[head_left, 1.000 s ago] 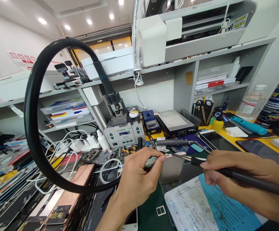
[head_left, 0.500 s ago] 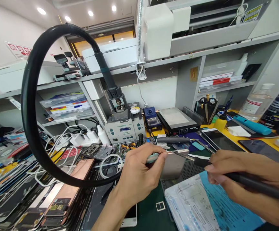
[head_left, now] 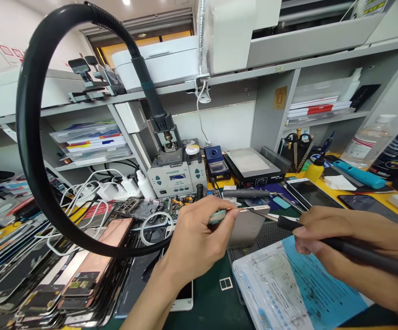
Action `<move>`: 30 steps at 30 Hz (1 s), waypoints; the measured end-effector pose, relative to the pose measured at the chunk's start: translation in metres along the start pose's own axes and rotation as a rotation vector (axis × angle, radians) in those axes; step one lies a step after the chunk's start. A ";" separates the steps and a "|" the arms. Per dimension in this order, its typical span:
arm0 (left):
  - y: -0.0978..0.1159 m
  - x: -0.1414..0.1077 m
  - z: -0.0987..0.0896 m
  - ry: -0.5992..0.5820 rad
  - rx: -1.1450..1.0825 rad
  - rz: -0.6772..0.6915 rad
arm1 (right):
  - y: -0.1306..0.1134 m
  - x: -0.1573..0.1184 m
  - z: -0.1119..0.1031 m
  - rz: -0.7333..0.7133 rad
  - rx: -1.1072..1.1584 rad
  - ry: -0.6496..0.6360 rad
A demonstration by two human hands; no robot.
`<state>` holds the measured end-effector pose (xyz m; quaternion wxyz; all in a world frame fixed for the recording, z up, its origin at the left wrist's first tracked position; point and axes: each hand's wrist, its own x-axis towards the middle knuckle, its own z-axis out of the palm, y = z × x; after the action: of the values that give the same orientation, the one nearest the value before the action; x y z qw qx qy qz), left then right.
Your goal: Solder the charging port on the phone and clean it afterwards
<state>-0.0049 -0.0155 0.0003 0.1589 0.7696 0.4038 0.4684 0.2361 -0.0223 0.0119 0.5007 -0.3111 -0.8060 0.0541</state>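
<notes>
My left hand (head_left: 197, 240) is closed in a pinch on a slim pale-green tool (head_left: 216, 216), whose far end reaches the upper edge of a grey phone (head_left: 246, 230). The phone stands on its side beyond my fingertips, and a row of small holes shows in its top edge. My right hand (head_left: 339, 236) wraps round the black handle of a soldering iron (head_left: 288, 223). Its thin metal tip points left and meets the phone's edge near my left fingertips. Whether my left fingers also touch the phone is hidden.
A blue-and-white packet (head_left: 270, 284) lies below my right hand. On the green mat sits a small SIM tray (head_left: 226, 284). Stacked phone parts (head_left: 95, 270) fill the left side. A black hose (head_left: 30, 114) arches from the hot-air station (head_left: 178, 178). Bottles (head_left: 368, 142) stand right.
The view has tilted slightly downward and shifted. Both hands keep their grips, and the iron's tip stays at the phone's edge.
</notes>
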 end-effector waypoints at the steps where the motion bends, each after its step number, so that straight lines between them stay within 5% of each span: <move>1: 0.000 0.000 0.000 0.001 0.003 0.008 | 0.000 0.000 0.000 -0.002 0.000 -0.014; 15: -0.006 0.000 0.000 0.042 0.014 0.071 | 0.006 -0.023 0.000 0.156 -0.045 0.041; 20: -0.005 0.000 0.001 0.030 0.010 0.071 | 0.007 -0.022 0.002 0.077 0.028 0.028; 24: -0.004 0.000 0.000 0.030 0.020 0.078 | 0.002 -0.024 0.005 0.198 0.008 0.083; 30: -0.004 0.001 0.000 0.035 0.036 0.077 | 0.014 -0.022 0.004 0.012 0.015 0.053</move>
<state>-0.0061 -0.0120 -0.0016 0.1199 0.7789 0.3849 0.4804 0.2456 -0.0224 -0.0130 0.5239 -0.3132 -0.7902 0.0549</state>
